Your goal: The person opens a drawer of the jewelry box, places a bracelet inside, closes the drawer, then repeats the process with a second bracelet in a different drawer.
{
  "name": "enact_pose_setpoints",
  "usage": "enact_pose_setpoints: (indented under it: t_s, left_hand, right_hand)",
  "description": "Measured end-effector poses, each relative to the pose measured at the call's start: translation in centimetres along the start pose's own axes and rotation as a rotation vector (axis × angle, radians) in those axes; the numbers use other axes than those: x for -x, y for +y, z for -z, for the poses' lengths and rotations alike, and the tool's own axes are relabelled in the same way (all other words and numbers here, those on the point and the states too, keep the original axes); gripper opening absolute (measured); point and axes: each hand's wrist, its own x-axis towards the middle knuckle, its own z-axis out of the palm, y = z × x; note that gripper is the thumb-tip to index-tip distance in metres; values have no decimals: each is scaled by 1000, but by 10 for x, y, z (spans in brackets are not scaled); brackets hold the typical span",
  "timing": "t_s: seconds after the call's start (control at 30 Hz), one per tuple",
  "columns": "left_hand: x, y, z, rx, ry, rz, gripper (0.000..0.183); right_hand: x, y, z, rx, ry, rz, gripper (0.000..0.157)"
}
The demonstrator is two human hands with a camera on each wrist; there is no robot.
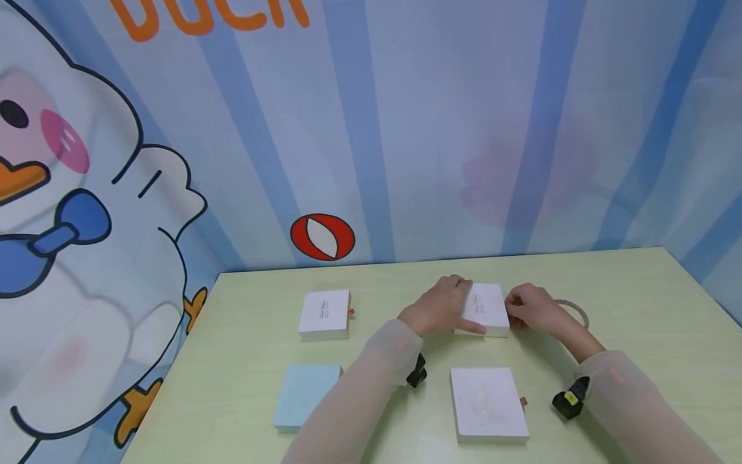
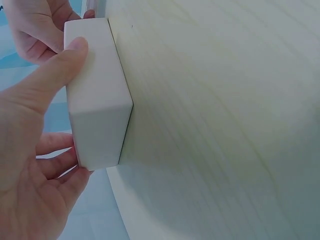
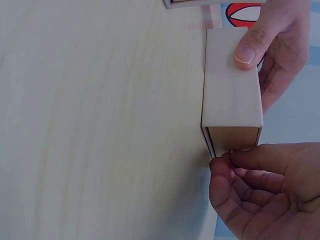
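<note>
A small white drawer-type box [image 1: 487, 306] with fine print on top lies at the back right of the table. My left hand [image 1: 442, 304] holds it from the left, the thumb [image 2: 76, 50] along the near side and the other fingers behind. At the box's right end, my right hand [image 1: 536, 309] pinches with thumb and forefinger. In the right wrist view the box's brown inner drawer end [image 3: 232, 137] shows within the sleeve, flush with its rim. The pinched spot, where a small pull tab would sit, is mostly hidden by the fingertips.
Another white box [image 1: 326, 314] with a brown tab stands back left. Nearer are a light blue box [image 1: 304, 393], partly behind my left sleeve, and a larger white box [image 1: 488, 405] with a brown tab. A grey curved band [image 1: 580, 310] shows beyond my right wrist. A printed backdrop [image 1: 429, 129] borders the table.
</note>
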Motion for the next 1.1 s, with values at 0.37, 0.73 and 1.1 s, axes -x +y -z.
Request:
enact_pose_setpoints:
  t_s: [0.37, 0.73, 1.1]
  left_hand:
    - [-1, -1, 1, 5, 4, -9, 98]
    - [-1, -1, 0, -12, -2, -13, 97]
    - [-5, 0, 1, -28, 3, -19, 95]
  right_hand:
    - [0, -1, 1, 3, 5, -8, 14]
    - [3, -4, 0, 33, 11, 2, 15]
    - [4, -4, 0, 53, 22, -15, 16]
